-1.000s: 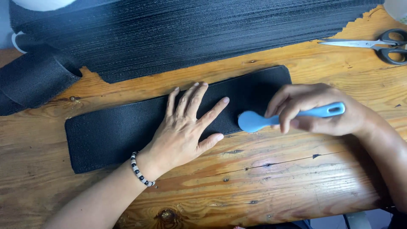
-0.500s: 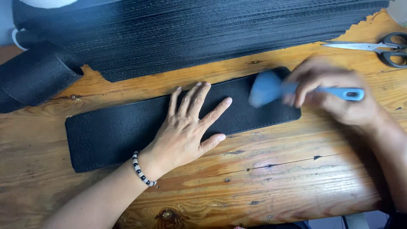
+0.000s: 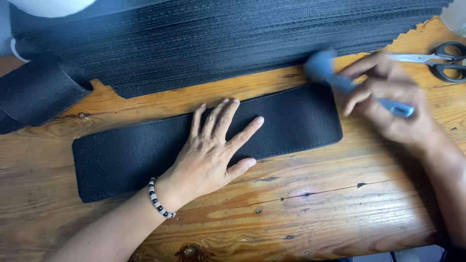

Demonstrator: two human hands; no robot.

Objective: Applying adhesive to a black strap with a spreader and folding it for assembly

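A long black fabric strip [image 3: 121,155] lies flat on the wooden table [image 3: 301,213]. My left hand [image 3: 213,150] rests palm down on its middle, fingers spread, a beaded bracelet on the wrist. My right hand [image 3: 388,104] grips a light blue plastic tool [image 3: 335,75] by its handle. The tool's rounded head is blurred and sits above the strip's far right corner, close to the edge of the large fabric.
A wide sheet of black ribbed fabric [image 3: 233,43] covers the back of the table. A black fabric roll [image 3: 34,92] lies at the left. Scissors [image 3: 437,60] with black handles lie at the far right. A white round object [image 3: 51,6] shows at the top left.
My right hand has carried the blue tool from the strip's near right edge up and away to its far right corner. My left hand has stayed pressed on the strip.
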